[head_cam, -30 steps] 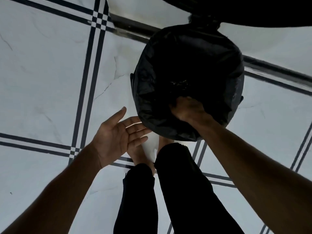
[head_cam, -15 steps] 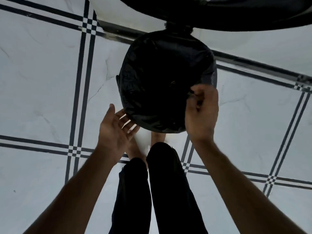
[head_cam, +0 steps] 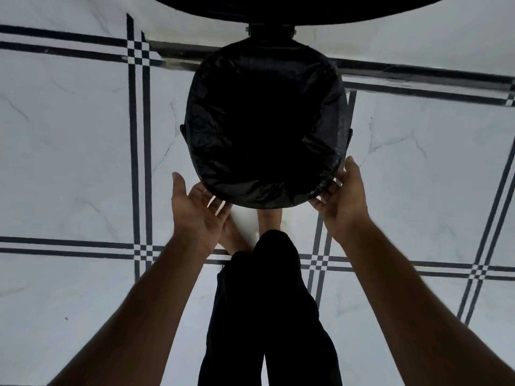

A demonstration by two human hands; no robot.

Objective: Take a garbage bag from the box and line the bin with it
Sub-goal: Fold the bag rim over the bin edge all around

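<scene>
A round bin (head_cam: 349, 137) stands on a pale tiled floor (head_cam: 69, 135), seen from above, directly in front of the person's bare feet. A black bag (head_cam: 264, 129) already lines it: the plastic sinks into the dark interior and folds over the rim all the way round, crinkled and glossy at the near edge.

The main risk, judging from this view, is the bag slipping back into the bin. The fold over the near rim looks shallow and loosely gathered, so a careless brush or a tug from either hand could pull it off the edge. A push on the near side could also slide the bin away across the smooth floor.

The left hand (head_cam: 199, 210) sits just beside the bin's near left edge, palm turned up and inward, fingers (head_cam: 216, 200) straight and slightly spread. Their tips reach the underside of the rim; whether they actually touch the plastic is hard to tell, because the bin hides them. It holds nothing.

The right hand (head_cam: 344, 199) is at the near right edge, thumb raised along the bin's side, its fingers nearly straight and resting against the folded plastic under the rim. It grips nothing either.

The box is not in view.
</scene>
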